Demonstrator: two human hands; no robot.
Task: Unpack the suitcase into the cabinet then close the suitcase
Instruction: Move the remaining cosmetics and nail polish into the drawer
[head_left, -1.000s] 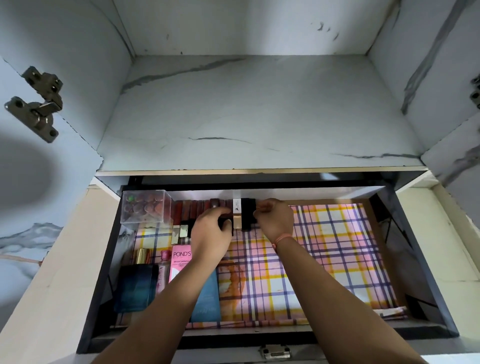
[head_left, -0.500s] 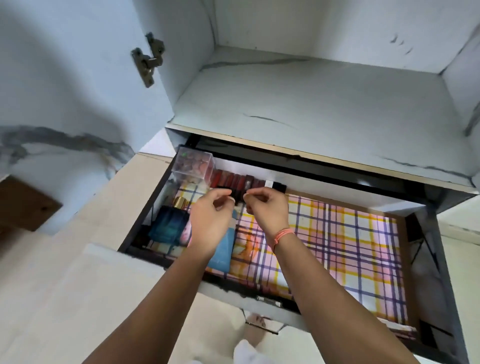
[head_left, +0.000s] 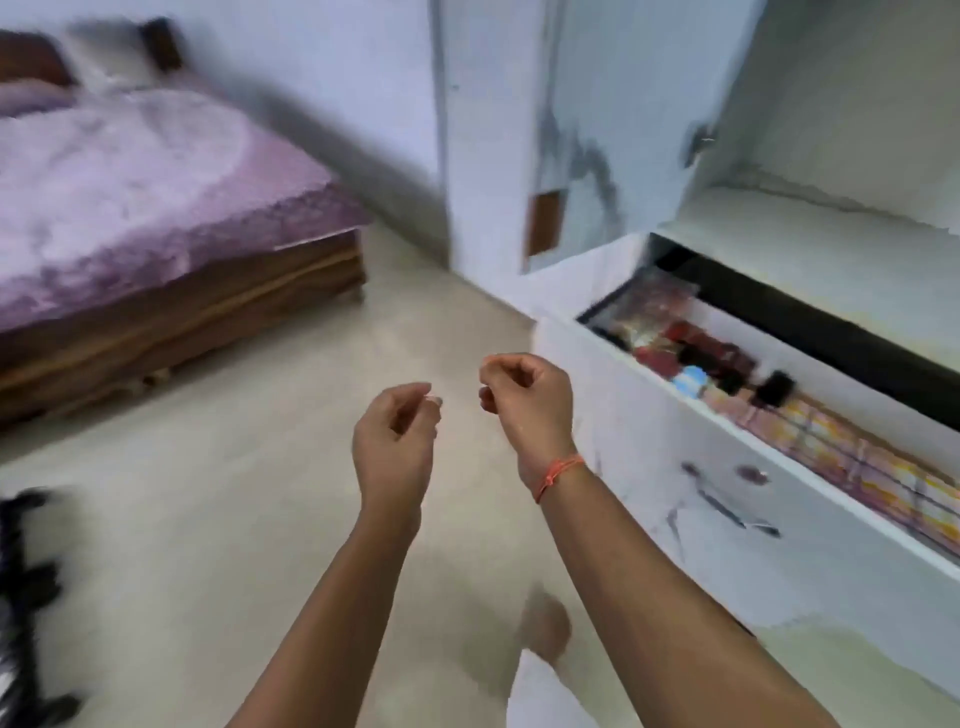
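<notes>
The pale floor (head_left: 260, 519) lies under both hands. Far off to their left and beyond them stands a bed (head_left: 130, 182) with a purple cover. The white cabinet (head_left: 831, 234) rises to their right, with its door (head_left: 597, 130) swung open. Its drawer (head_left: 701, 493) is pulled out just right of the right hand.

The left hand (head_left: 395, 441) and right hand (head_left: 524, 400) hang in the air side by side but apart. Their fingers are loosely curled and they grasp nothing.

In the drawer, small cosmetics (head_left: 691, 348) line the back edge on a plaid liner (head_left: 857, 462), all blurred. A dark shape (head_left: 21, 571) sits low at the far left, too blurred to identify. An orange thread (head_left: 558, 470) circles the right wrist.
</notes>
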